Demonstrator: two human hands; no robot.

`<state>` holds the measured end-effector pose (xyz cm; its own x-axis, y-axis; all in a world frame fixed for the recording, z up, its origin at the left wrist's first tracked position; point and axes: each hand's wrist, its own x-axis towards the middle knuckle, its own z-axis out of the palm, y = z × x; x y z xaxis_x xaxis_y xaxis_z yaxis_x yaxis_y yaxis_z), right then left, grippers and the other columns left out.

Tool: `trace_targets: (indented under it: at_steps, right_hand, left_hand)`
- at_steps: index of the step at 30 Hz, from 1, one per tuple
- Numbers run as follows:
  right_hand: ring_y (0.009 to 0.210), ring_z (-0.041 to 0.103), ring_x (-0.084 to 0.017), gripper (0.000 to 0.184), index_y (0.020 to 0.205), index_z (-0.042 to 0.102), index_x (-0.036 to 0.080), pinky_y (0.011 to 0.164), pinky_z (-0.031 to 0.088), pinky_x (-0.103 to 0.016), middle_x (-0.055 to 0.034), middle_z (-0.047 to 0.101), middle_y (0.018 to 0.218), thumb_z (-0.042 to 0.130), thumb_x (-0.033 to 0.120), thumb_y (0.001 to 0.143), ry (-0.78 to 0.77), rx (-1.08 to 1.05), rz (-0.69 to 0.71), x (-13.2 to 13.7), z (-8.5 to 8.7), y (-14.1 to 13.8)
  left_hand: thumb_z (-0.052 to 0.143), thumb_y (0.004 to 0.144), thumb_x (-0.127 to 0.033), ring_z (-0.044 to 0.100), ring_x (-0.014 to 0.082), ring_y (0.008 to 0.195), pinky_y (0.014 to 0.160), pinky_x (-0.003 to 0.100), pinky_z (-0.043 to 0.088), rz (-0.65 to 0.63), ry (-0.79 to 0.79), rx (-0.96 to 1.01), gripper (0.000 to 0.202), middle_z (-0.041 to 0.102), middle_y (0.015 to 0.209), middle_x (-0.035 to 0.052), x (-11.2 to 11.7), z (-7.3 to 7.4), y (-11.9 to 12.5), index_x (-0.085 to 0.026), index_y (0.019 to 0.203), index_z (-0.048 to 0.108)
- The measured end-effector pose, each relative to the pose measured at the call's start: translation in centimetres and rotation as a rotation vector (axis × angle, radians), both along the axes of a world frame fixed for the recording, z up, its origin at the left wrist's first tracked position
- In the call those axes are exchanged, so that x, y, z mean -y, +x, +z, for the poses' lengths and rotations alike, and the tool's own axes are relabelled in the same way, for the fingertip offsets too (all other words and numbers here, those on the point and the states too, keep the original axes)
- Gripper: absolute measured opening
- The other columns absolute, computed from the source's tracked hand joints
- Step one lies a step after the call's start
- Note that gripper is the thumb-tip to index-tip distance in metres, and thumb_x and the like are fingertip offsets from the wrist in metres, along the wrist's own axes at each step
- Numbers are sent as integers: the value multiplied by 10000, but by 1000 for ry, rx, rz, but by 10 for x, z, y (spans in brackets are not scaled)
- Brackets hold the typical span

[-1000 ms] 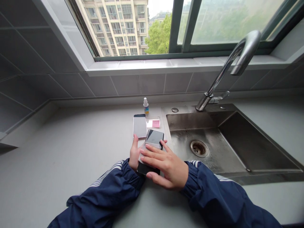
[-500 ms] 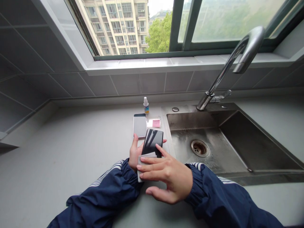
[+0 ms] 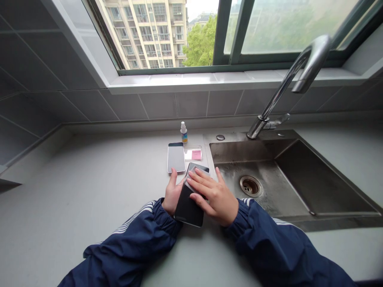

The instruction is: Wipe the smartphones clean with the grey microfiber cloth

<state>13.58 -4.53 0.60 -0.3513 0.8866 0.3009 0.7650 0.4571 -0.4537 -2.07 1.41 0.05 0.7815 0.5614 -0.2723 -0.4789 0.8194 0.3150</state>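
Note:
A dark smartphone [image 3: 189, 209] rests screen up in my left hand [image 3: 172, 195], which supports it from beneath and along its left side; most of those fingers are hidden under it. My right hand [image 3: 217, 198] presses a thin grey cloth [image 3: 193, 175] flat against the phone's upper part, fingers together over the cloth. Just beyond the phone, a second phone [image 3: 176, 158] with a pale face lies on the counter. Beside that one is a clear case [image 3: 188, 153] with a pink piece [image 3: 196, 154] in it. Behind them stands a small white-capped bottle [image 3: 183, 133].
To the right, a steel sink [image 3: 299, 219] with a round drain [image 3: 250, 186] is set into the pale counter [image 3: 89, 179]. A chrome faucet [image 3: 278, 91] rises at its back edge. A tiled wall [image 3: 191, 104] and a window [image 3: 227, 36] lie behind.
My right hand has slid the cloth from the phone's lower end up to its top. The phone's lower screen is now uncovered. My left hand still holds the phone.

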Motion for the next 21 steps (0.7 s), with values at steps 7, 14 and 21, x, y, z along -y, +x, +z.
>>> trace_targets:
  at_steps: [7,14,21]
  right_hand:
    - [1464,377,-283,417,1436,493,268,1144,171,-749,-65,452,1534,398,293,1031,-31,-9,-179,-7,-4,5]
    - [1456,392,-282,407,1416,519,295,1148,153,-748,-56,477,1519,399,295,1028,-19,-37,-207,-10,-6,9]
    - [1414,455,-292,345,1300,624,274,1143,109,-757,-66,583,1427,413,336,1034,-70,-126,-133,-8,-4,11]
  left_hand:
    - [161,987,-636,656,322,1121,1022,482,459,-7,13,-60,754,687,1190,162,-1,1,1,-156,1499,435]
    - [238,960,-684,721,347,957,920,568,510,-95,43,-31,776,715,1134,183,-5,-12,-6,-185,1540,366]
    - [328,1003,-566,734,294,933,880,439,567,42,40,-108,637,745,1070,141,-4,-13,1,-146,1448,504]
